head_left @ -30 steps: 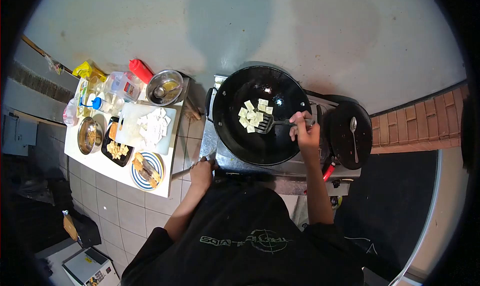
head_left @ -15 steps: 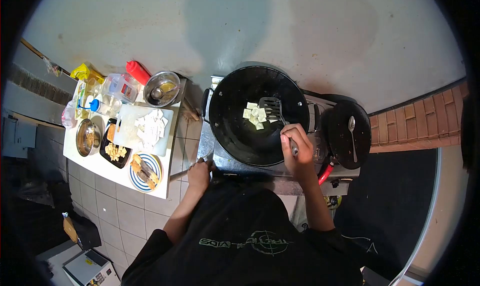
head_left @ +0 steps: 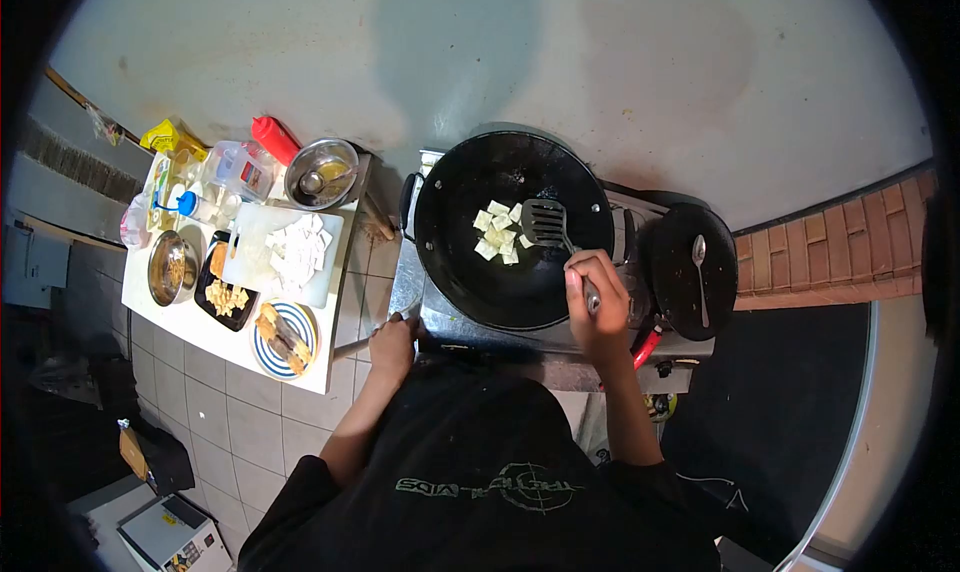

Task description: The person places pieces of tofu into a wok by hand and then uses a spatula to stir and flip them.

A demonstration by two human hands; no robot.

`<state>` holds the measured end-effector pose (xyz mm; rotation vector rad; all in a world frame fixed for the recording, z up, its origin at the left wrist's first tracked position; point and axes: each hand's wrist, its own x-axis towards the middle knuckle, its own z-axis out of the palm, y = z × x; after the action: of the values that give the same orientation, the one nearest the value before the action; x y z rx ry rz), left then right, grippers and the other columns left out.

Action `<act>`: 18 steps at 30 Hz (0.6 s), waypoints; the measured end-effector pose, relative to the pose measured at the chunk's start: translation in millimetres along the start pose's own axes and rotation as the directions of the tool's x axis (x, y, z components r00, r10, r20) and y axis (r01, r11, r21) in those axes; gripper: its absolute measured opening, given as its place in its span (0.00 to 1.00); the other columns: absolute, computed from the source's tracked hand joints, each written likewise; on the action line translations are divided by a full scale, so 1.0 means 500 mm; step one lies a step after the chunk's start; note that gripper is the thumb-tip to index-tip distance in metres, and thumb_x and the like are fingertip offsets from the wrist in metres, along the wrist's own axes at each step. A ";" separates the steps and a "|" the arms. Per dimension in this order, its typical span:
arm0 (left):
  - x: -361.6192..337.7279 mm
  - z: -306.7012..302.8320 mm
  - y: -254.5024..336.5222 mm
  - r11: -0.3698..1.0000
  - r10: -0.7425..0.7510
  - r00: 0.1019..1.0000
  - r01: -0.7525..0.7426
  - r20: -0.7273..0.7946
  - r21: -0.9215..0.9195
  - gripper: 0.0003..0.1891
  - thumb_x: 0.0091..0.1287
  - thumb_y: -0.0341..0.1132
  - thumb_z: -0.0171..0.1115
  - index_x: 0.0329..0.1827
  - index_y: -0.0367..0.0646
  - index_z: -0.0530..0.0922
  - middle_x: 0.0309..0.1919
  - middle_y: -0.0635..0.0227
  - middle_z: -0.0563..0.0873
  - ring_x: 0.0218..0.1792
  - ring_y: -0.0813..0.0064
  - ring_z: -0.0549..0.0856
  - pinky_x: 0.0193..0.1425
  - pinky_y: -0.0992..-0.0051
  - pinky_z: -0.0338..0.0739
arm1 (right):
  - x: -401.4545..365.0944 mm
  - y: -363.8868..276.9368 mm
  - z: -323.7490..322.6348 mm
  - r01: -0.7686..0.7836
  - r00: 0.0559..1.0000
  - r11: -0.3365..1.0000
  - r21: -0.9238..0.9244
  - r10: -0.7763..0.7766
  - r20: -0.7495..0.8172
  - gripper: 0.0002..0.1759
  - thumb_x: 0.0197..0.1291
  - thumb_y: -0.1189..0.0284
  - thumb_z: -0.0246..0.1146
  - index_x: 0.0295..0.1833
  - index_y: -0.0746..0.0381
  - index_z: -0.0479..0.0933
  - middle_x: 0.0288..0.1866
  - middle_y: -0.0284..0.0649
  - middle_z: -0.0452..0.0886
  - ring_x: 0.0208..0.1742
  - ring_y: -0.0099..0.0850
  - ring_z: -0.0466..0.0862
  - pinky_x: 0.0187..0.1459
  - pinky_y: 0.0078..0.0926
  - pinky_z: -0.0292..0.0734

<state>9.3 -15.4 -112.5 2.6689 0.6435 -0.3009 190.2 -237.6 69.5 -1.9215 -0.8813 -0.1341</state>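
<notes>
In my right hand is the handle of a slotted spatula, my fingers wrapped round it. The spatula's blade is inside a large black wok, touching or just beside several pale, white square pieces that look like tofu. The wok sits on a metal stove. My left hand is low at the stove's front left corner with its fingers curled in; what they grip, if anything, is hidden.
A white side table at left bears a cutting board with white pieces, a striped plate, metal bowls and a red bottle. Right of the wok, a spoon lies on a black round pan.
The pale pieces have shifted slightly left in the wok and spread apart. The spatula blade stays near their right side, with my right hand almost in place. My left hand stays at the stove corner.
</notes>
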 end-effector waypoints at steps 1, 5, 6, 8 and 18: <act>0.001 -0.005 0.004 1.000 -0.006 1.000 0.006 -0.001 -0.004 0.09 0.67 0.41 0.62 0.45 0.49 0.83 0.37 0.58 0.85 0.39 0.54 0.88 0.42 0.54 0.83 | 0.002 0.006 0.004 -0.027 0.999 1.000 -0.010 0.027 -0.029 0.04 0.64 0.85 0.60 0.38 0.68 0.72 0.37 0.45 0.76 0.35 0.38 0.79 0.39 0.28 0.75; 0.003 -0.004 -0.001 1.000 0.012 1.000 -0.012 0.011 0.007 0.10 0.67 0.42 0.63 0.46 0.49 0.83 0.38 0.58 0.85 0.39 0.54 0.88 0.42 0.54 0.83 | -0.004 0.026 0.030 -0.023 0.994 1.000 -0.018 0.021 -0.104 0.03 0.64 0.85 0.59 0.38 0.68 0.72 0.37 0.45 0.76 0.35 0.38 0.79 0.39 0.27 0.75; 0.003 -0.001 -0.003 1.000 0.017 1.000 -0.017 0.012 0.011 0.10 0.67 0.42 0.63 0.46 0.49 0.83 0.38 0.58 0.85 0.39 0.54 0.88 0.42 0.54 0.83 | -0.005 0.031 0.036 -0.019 0.992 0.999 -0.027 0.016 -0.127 0.03 0.64 0.84 0.59 0.38 0.68 0.72 0.37 0.45 0.76 0.35 0.37 0.79 0.39 0.27 0.74; 0.004 0.005 -0.007 1.000 0.018 0.999 -0.019 -0.037 -0.014 0.06 0.67 0.39 0.61 0.39 0.53 0.85 0.37 0.59 0.85 0.38 0.52 0.88 0.41 0.53 0.82 | -0.004 0.040 0.044 -0.016 0.988 0.999 -0.037 0.010 -0.155 0.03 0.65 0.84 0.59 0.38 0.68 0.72 0.36 0.45 0.76 0.34 0.37 0.78 0.38 0.27 0.74; 0.008 0.003 -0.010 0.999 0.024 1.000 -0.024 -0.005 -0.029 0.06 0.66 0.38 0.61 0.40 0.54 0.86 0.37 0.60 0.85 0.39 0.53 0.88 0.43 0.54 0.82 | 0.006 0.083 0.071 -0.202 0.938 0.972 0.118 0.227 -0.264 0.06 0.69 0.79 0.58 0.37 0.69 0.72 0.33 0.42 0.74 0.29 0.30 0.74 0.34 0.24 0.69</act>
<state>10.3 -10.5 -116.4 2.6489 0.6118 -0.2766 208.9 -217.5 22.1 -1.8465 -0.4800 -0.2220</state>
